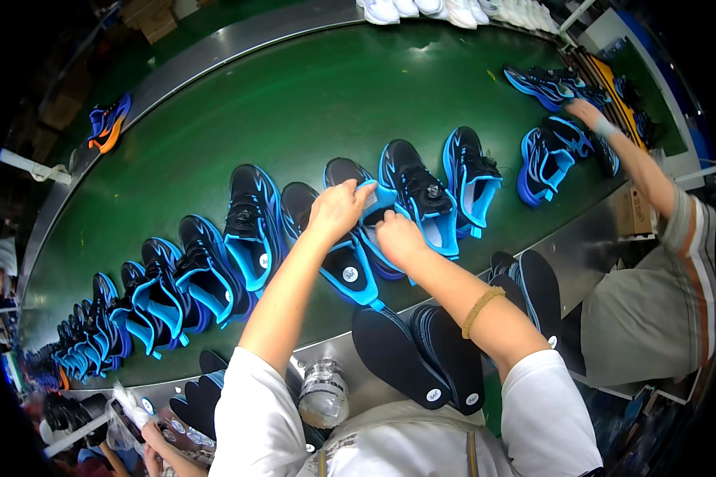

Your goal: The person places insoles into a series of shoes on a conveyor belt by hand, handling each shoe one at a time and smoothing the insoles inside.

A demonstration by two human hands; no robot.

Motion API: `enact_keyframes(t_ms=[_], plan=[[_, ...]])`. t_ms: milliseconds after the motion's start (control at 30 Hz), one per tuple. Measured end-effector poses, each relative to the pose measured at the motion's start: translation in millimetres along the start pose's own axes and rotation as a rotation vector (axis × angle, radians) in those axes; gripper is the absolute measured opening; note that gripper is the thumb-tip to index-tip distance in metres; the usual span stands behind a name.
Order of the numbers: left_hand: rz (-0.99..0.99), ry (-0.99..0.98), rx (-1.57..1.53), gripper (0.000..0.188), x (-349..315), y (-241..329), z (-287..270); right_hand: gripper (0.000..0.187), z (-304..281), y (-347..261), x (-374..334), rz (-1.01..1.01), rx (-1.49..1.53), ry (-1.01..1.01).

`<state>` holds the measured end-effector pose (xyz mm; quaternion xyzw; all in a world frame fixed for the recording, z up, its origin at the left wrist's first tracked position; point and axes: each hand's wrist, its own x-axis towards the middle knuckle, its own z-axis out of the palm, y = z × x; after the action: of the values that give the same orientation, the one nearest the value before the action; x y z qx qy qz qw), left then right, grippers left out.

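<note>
A black-and-blue sneaker (383,195) is held mid-row on the green work surface (310,111).
Leftward, sneakers (203,262) are lined up, open room stretching past their toes to the metal rim (247,40); the collar is pinched by the left hand (336,213); the right hand (402,238) is curled at the opening, its grip unclear; insoles (402,354) are bunched along the near edge (585,270).

The person is wearing a white short-sleeved shirt (422,455), its left sleeve (254,401) and right sleeve (545,409) sitting loose and leaving the forearms showing. A tan, textured band (483,312) is circling the right forearm (445,278). Beige cloth (398,415) is bunching at the front, and two narrow dark-and-yellowish strips (471,455) are running lengthwise below it.
</note>
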<state>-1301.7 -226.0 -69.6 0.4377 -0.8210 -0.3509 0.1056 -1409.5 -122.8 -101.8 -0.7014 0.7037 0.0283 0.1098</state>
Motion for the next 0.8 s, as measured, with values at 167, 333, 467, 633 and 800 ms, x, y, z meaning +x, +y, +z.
enact_keyframes(t_ms=[167, 333, 467, 633, 800], plan=[[0.024, 0.067, 0.136, 0.042, -8, -1, 11, 0.019, -7, 7, -10, -0.064, 0.063, -0.116], [0.132, 0.108, 0.213, 0.036, -12, -5, 23, 0.017, 2, 8, -18, -0.171, 0.022, -0.055], [0.224, 0.125, 0.263, 0.031, -21, -4, 22, 0.018, 6, 3, -11, -0.127, -0.067, -0.204], [0.243, 0.161, 0.284, 0.031, -26, -8, 20, 0.026, -20, -9, -2, -0.155, -0.149, -0.498], [0.203, 0.166, 0.208, 0.033, -27, -6, 24, 0.029, -23, -6, 3, -0.117, -0.180, -0.635]])
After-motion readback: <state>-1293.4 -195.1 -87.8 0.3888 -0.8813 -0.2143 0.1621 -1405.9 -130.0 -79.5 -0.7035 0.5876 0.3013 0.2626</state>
